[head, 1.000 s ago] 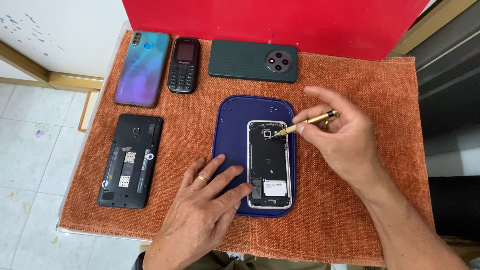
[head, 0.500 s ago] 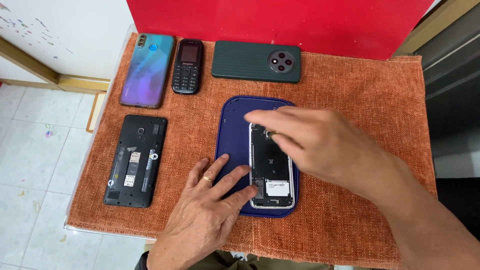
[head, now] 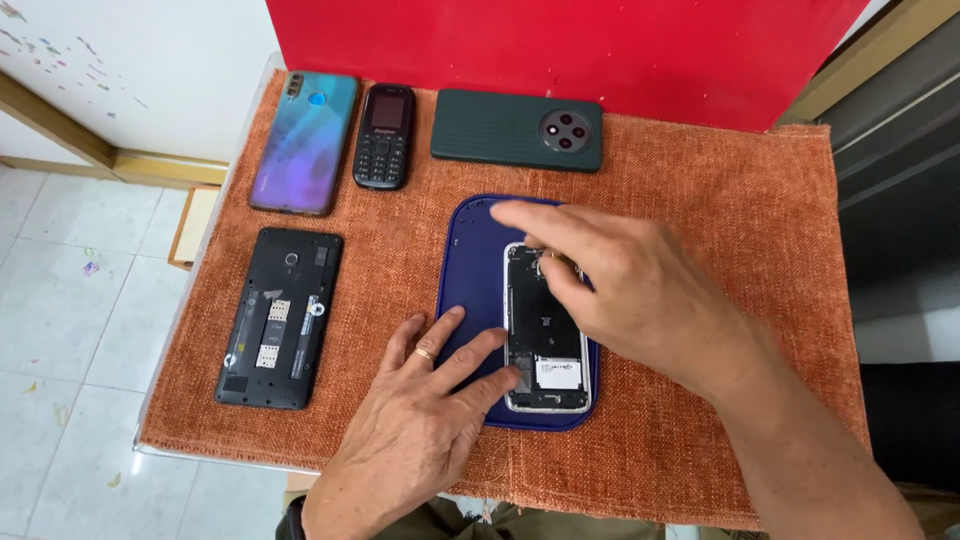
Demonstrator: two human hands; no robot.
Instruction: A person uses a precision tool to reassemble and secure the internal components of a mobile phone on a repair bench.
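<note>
An opened phone (head: 545,330) lies on a blue mat (head: 470,270). The left hand (head: 425,420) presses flat on the mat beside it, while the right hand (head: 630,290) covers the phone's top end, fingers curled.

White wall (head: 120,70), pale tiled floor (head: 70,330), perhaps daylit.

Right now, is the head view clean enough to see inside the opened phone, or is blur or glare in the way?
Head view: light is even and soft, with no glare on the opened phone; its lower half reads sharp. The right hand is slightly blurred and hides the top corner; the left hand is sharp. Only faint shadows fall on the blue mat.
</note>
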